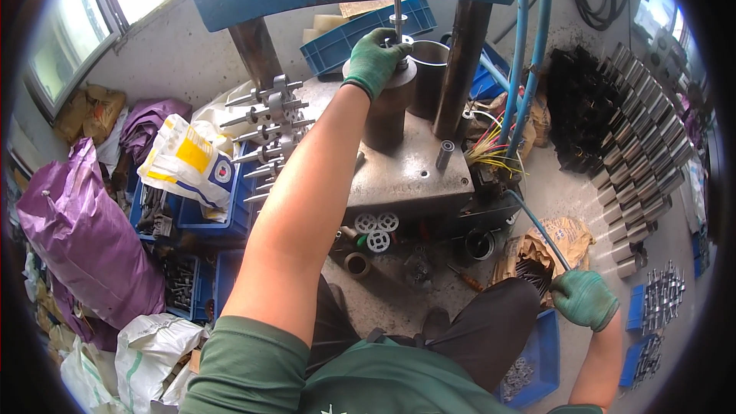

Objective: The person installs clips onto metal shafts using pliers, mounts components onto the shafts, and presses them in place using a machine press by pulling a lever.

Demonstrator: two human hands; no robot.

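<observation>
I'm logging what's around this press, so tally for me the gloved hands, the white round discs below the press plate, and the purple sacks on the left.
Gloved hands: 2, left hand on the part on the press, right hand by the blue lever
White round discs: 3
Purple sacks: 2
Total: 7

Green knit gloves on left hand point(376, 60) and right hand point(584, 299), short-sleeved green shirt, dark trousers
</observation>
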